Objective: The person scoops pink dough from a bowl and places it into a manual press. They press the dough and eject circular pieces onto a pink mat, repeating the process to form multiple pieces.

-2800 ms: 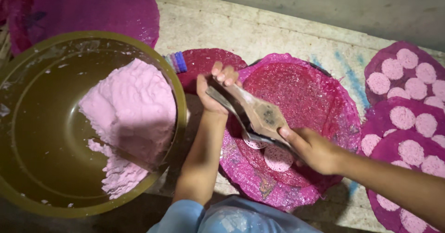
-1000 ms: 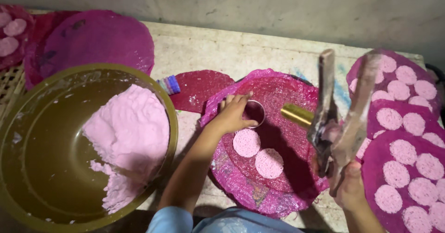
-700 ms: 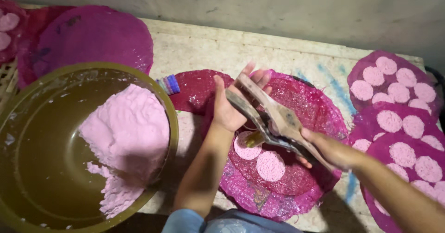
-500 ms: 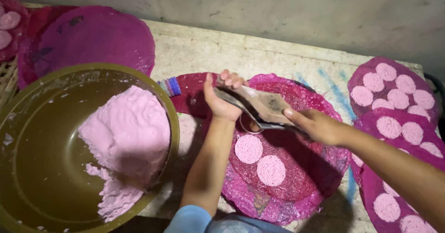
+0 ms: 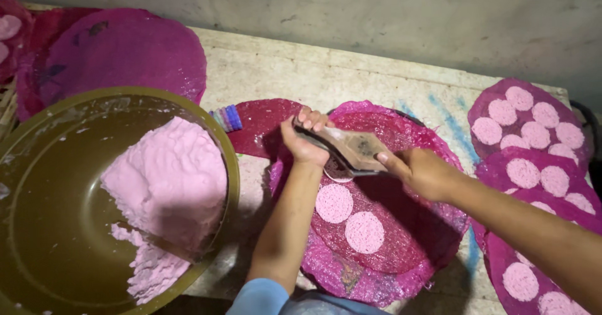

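Clasping flat press (image 5: 351, 149) shut: left hand (image 5: 305, 142) at tip, right hand (image 5: 421, 172) gripping handle.

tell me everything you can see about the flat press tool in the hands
The press tool is two flat, worn brownish plates, seemingly hinged, closed one on the other. It lies nearly level, slightly tilted, above the magenta mesh sheet. The left hand grips its far end, fingers curled over the top; the right hand holds the near end. A pale pink disc peeks out beneath it. The plates look smudged with residue; the hinge itself is hidden.
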